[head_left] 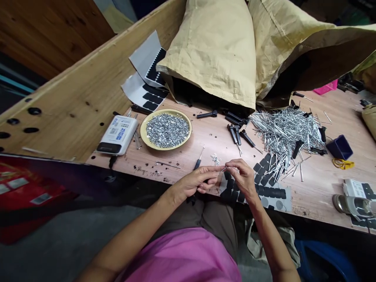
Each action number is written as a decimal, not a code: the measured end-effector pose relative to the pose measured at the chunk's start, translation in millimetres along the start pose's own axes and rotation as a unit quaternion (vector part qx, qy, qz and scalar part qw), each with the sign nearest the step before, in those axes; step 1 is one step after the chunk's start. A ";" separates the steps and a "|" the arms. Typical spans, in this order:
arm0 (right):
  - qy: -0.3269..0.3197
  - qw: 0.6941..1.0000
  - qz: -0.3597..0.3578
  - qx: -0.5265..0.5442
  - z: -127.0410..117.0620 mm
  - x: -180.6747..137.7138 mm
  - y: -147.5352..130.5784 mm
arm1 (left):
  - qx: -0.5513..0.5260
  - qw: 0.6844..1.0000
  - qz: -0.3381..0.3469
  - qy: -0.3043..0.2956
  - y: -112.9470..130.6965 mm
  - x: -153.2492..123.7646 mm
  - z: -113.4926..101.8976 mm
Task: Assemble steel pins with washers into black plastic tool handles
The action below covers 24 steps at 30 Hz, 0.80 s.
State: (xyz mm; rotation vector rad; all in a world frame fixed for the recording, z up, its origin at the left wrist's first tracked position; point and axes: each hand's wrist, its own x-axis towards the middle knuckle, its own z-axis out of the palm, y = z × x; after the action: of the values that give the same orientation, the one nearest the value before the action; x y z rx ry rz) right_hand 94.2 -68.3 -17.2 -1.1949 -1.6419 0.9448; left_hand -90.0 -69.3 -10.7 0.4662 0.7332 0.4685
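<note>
My left hand (200, 181) is closed around a black-handled tool with a thin metal pin that points right. My right hand (242, 175) pinches the tip of that pin (223, 169), perhaps with a tiny washer on it; too small to tell. Both hands hover over the table's front edge, above a grey sheet of black rubber pads (268, 192). A small cluster of loose washers (216, 158) lies just beyond my fingers. A second black-handled pin (199, 158) rests on the table near my left hand.
A yellow dish of silver washers (166, 129) sits at left, beside a white box (118, 135). A heap of metal pins (286, 131) and several black handles (237, 133) lie at right. Tan sacks (223, 47) fill the back. A blue cup (340, 147) stands far right.
</note>
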 end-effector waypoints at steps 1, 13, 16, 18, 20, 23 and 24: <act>-0.026 0.999 0.016 0.027 -3.7 1.5 -1.8 | -0.001 1.000 -0.009 -0.016 0.1 -0.4 -1.4; -0.146 0.989 0.015 0.032 -23.4 11.7 -13.4 | 0.039 0.995 -0.016 -0.086 -2.1 -0.8 -11.2; -0.125 0.992 -0.018 -0.012 -22.2 9.3 -16.4 | 0.080 0.995 0.009 -0.062 -1.2 -1.5 -7.3; -0.104 0.993 -0.036 -0.038 -20.8 6.7 -17.2 | 0.127 0.990 0.053 -0.024 -1.3 -2.4 -4.1; -0.087 0.993 -0.051 -0.061 -19.1 4.0 -16.6 | 0.170 0.981 0.093 0.006 -2.0 -3.3 -1.5; -0.070 0.991 -0.067 -0.090 -16.2 0.3 -14.1 | 0.208 0.971 0.113 0.018 -3.6 -3.7 0.0; -0.065 0.990 -0.073 -0.099 -15.1 -0.8 -13.1 | 0.218 0.968 0.120 0.023 -4.2 -3.6 0.1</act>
State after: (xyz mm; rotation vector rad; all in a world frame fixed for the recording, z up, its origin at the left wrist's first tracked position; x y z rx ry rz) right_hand 104.6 -71.1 -0.3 -1.1446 -1.9366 0.7952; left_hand -91.3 -74.6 -11.1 0.9666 0.8318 0.5457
